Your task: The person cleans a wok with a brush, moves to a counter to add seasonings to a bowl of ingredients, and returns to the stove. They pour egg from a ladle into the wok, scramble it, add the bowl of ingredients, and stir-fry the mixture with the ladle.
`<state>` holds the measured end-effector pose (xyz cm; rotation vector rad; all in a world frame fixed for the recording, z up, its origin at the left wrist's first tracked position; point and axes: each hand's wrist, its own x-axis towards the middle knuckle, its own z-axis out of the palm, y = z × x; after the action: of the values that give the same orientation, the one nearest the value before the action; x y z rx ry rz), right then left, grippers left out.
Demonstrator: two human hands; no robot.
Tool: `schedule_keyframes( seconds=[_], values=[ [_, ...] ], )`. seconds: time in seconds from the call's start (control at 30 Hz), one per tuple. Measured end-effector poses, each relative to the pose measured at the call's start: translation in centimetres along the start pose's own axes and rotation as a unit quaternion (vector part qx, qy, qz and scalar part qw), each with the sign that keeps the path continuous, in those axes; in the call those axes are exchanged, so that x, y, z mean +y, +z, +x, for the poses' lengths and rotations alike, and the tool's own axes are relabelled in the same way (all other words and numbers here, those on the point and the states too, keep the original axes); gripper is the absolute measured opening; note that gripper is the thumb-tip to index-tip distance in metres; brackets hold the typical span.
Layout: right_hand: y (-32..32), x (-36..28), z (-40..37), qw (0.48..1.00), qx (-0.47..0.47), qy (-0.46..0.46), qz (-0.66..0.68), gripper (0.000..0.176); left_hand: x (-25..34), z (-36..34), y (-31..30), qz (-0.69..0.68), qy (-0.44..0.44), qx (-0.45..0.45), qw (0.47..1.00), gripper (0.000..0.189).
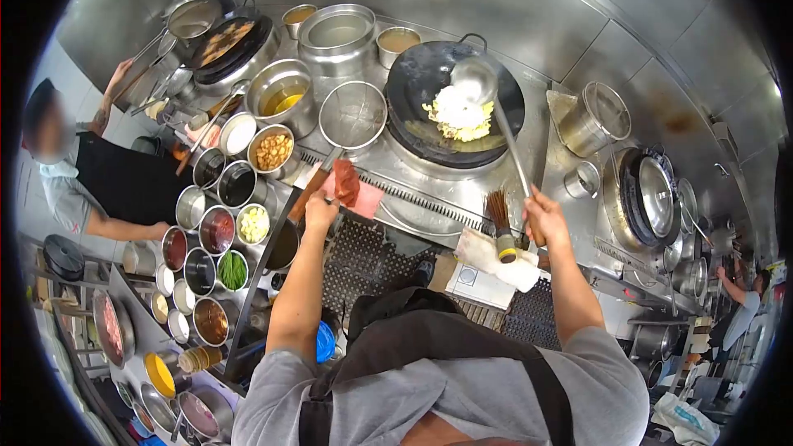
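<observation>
My right hand (547, 216) is wrapped round the wooden end of a long-handled ladle (514, 149). The ladle's round bowl lies over the black wok (413, 74), against a heap of white rice and yellow egg (459, 114). Lower and to the left, my left hand (320, 211) is closed at the edge of a crumpled red cloth (346, 184). Just beside that hand runs the wooden handle of a mesh strainer (353, 116), whose basket rests on the steel counter. A bamboo brush (500, 227) stands near my right hand, above a white cloth (516, 268).
Metal pots of sauces, chopped green onion (233, 269) and fried pieces (273, 150) crowd the left side. A co-worker (62, 165) stands there, one hand at a second wok (223, 45). Right of my wok are a tall steel pot (595, 120) and a lidded wok (652, 198).
</observation>
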<state>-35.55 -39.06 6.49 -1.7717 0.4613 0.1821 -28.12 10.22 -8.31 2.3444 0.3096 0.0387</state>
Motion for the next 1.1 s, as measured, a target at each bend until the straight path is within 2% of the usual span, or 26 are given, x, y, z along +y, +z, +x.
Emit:
schedule_keyframes(
  seconds=[0.03,0.07,0.1,0.13,0.2,0.23,0.27,0.33,0.37,0.4,0.47,0.5,0.6,0.63,0.67,0.7,0.73,0.8,0.83,0.87,0.9,0.93,1.0,1.03,1.07,1.1],
  values=[
    [0.0,0.1,1.2,1.0,0.003,0.002,0.001,0.05,-0.6,1.6,1.4,0.071,0.049,0.031,0.996,0.039],
    [0.2,0.2,2.7,0.995,-0.006,0.024,-0.092,0.049,-1.2,3.1,2.9,0.14,0.098,0.061,0.983,0.043],
    [0.2,0.1,4.0,0.982,-0.017,0.047,-0.185,0.048,-3.5,5.3,5.1,0.14,0.096,0.039,0.985,0.055],
    [0.2,-1.0,4.7,0.982,-0.015,0.05,-0.184,0.048,-2.8,6.0,5.1,0.11,0.016,-0.014,0.994,0.065],
    [-0.1,-3.6,5.5,0.932,0.022,-0.121,-0.34,0.047,-2.1,6.6,5.3,-0.049,-0.094,-0.066,0.992,0.059],
    [-0.4,-4.4,5.1,0.96,0.011,-0.082,-0.266,0.048,-2.4,7.1,5.5,-0.046,-0.093,-0.07,0.992,0.059],
    [-0.1,-4.9,4.7,0.961,0.012,-0.08,-0.265,0.048,-2.7,7.6,5.7,-0.022,-0.103,-0.083,0.991,0.061],
    [0.4,-5.5,4.1,0.99,0.028,-0.017,-0.136,0.049,-2.0,7.5,6.3,0.0,-0.117,-0.098,0.988,0.064],
    [0.5,-4.1,5.4,0.998,0.008,0.002,-0.056,0.05,-1.7,7.1,6.4,0.017,-0.095,-0.073,0.993,0.062],
    [0.9,-3.1,7.0,0.998,0.007,0.004,-0.055,0.05,-1.0,6.6,6.3,0.034,-0.072,-0.048,0.996,0.06],
    [1.5,-2.9,10.4,0.988,-0.008,0.073,-0.139,0.049,-0.4,5.7,6.9,0.018,0.041,-0.007,0.999,0.056],
    [1.8,-3.7,10.5,0.989,-0.008,0.07,-0.133,0.049,-0.7,5.6,7.2,0.018,0.028,-0.03,0.999,0.055],
    [3.0,-6.7,8.3,0.972,0.012,-0.031,-0.231,0.051,-0.1,5.0,6.0,0.03,-0.025,-0.087,0.995,0.051],
    [3.1,-5.3,8.4,0.988,0.005,-0.028,-0.154,0.05,-0.8,4.8,5.8,-0.16,-0.07,-0.089,0.981,0.048],
    [3.7,-4.8,8.7,0.987,0.006,-0.03,-0.155,0.05,-1.1,5.1,5.8,-0.346,-0.111,-0.085,0.928,0.046],
    [4.2,-4.4,8.9,0.994,-0.009,0.01,-0.108,0.05,0.0,4.7,4.2,-0.419,-0.173,-0.133,0.881,0.044],
    [4.7,-3.8,8.9,0.996,-0.025,0.054,-0.061,0.049,1.7,4.2,2.9,-0.419,-0.175,-0.135,0.88,0.044],
    [5.2,-4.0,9.6,0.994,-0.018,0.08,-0.066,0.049,5.7,3.6,1.1,-0.595,-0.205,-0.139,0.765,0.041],
    [5.2,-4.8,9.2,0.986,0.025,0.013,-0.166,0.049,6.9,3.7,0.6,-0.615,-0.226,-0.164,0.737,0.033],
    [5.0,-5.6,8.4,0.961,0.068,-0.051,-0.264,0.048,7.4,4.0,1.1,-0.613,-0.23,-0.169,0.736,0.033],
    [4.5,-6.5,7.1,0.977,0.068,-0.021,-0.203,0.048,7.9,4.3,1.7,-0.63,-0.218,-0.189,0.721,0.029],
    [3.9,-5.7,6.4,0.976,0.073,-0.016,-0.204,0.048,8.4,4.7,2.5,-0.648,-0.206,-0.208,0.703,0.026],
    [2.7,-3.7,5.4,0.995,0.075,0.001,-0.063,0.049,9.8,5.5,4.8,-0.553,-0.258,-0.28,0.741,0.023],
    [3.0,-3.6,5.2,0.997,0.066,0.041,-0.022,0.05,12.0,5.2,5.3,-0.542,-0.23,-0.271,0.762,0.025],
    [3.3,-3.3,5.7,0.996,0.071,0.044,-0.024,0.05,14.2,4.8,5.9,-0.528,-0.202,-0.262,0.782,0.026],
    [3.4,-3.4,6.7,0.991,0.08,0.064,-0.084,0.049,15.2,5.0,7.2,-0.518,-0.197,-0.265,0.79,0.024]
  ],
)
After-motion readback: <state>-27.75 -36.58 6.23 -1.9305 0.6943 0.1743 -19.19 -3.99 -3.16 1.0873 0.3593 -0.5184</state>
